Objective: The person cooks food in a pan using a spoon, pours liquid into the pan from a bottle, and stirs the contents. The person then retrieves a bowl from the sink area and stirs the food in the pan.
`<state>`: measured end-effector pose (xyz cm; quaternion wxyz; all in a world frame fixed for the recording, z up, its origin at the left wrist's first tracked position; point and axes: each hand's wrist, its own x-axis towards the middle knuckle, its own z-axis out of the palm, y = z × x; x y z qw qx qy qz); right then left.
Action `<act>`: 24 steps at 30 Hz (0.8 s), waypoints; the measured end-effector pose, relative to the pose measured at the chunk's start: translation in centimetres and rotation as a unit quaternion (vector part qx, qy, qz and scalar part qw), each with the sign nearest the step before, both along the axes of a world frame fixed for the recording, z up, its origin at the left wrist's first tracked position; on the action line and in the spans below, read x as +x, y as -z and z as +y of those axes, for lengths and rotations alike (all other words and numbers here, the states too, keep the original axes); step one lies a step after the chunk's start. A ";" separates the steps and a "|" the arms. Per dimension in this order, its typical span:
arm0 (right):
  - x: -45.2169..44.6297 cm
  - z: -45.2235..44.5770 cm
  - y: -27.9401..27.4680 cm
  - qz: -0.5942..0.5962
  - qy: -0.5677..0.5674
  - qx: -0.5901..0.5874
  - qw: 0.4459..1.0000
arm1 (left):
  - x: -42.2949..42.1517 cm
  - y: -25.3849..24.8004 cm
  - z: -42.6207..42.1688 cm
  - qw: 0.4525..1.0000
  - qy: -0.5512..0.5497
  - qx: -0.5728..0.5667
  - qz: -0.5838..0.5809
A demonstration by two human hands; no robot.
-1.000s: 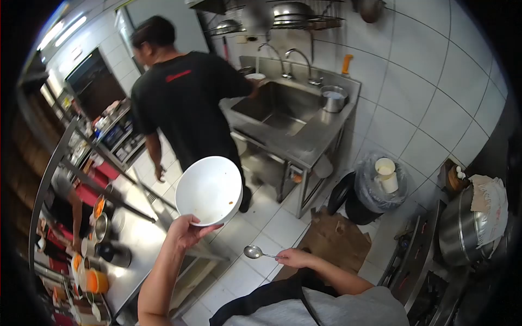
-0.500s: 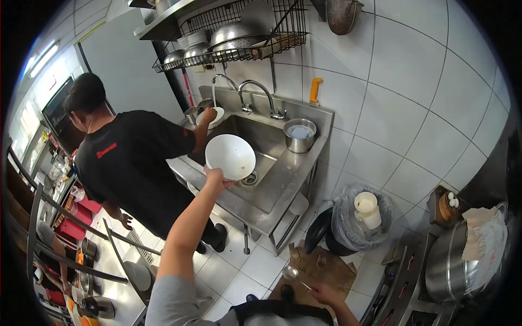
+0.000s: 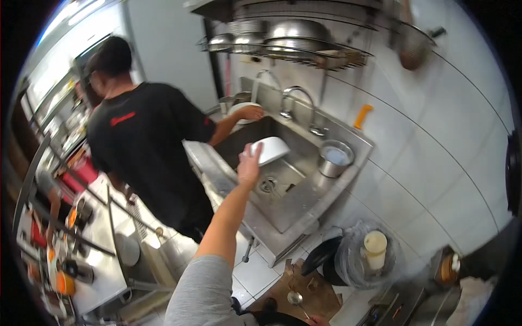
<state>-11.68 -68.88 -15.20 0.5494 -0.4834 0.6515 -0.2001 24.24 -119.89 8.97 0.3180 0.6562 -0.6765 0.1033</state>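
Observation:
Over the sink basin (image 3: 283, 209), my left hand (image 3: 249, 165) grips a white bowl (image 3: 273, 150), which is tipped on its side with its opening turned away. At the bottom edge, my right hand (image 3: 317, 321) is only partly visible, closed on the handle of a metal spoon (image 3: 294, 298) held low above the brown cardboard. Beside the left faucet, a co-worker's hand (image 3: 250, 112) is at another white bowl (image 3: 237, 108).
A co-worker in a black shirt (image 3: 147, 146) stands left of the sink. A metal pot (image 3: 334, 158) sits on the sink's right edge. A lined bin (image 3: 348, 261) stands at lower right. A wire rack (image 3: 304, 51) hangs above.
My left hand has moved further over the sink, and its bowl has gone from facing up to tipped sideways. My right hand with the spoon sits lower in view.

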 end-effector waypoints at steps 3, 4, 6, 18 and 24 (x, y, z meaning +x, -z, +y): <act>0.7 -4.4 -2.3 -0.004 -0.088 0.028 0.996 | 0.8 -1.0 3.0 0.998 0.005 -0.023 0.060; 1.3 -5.9 -3.0 -0.004 -0.121 0.035 0.992 | 1.6 -0.5 3.8 0.990 0.038 -0.066 0.118; 2.6 -8.8 -4.3 0.003 -0.199 0.039 0.979 | 2.8 -1.2 7.7 0.938 0.085 -0.111 0.316; 21.4 -15.9 -8.1 0.034 -0.565 0.005 0.824 | 19.2 -5.1 56.8 0.429 -0.048 -0.098 0.897; 34.8 -9.8 -10.0 0.011 -0.643 -0.199 0.740 | 35.6 -0.1 75.6 0.451 -0.203 -0.319 0.808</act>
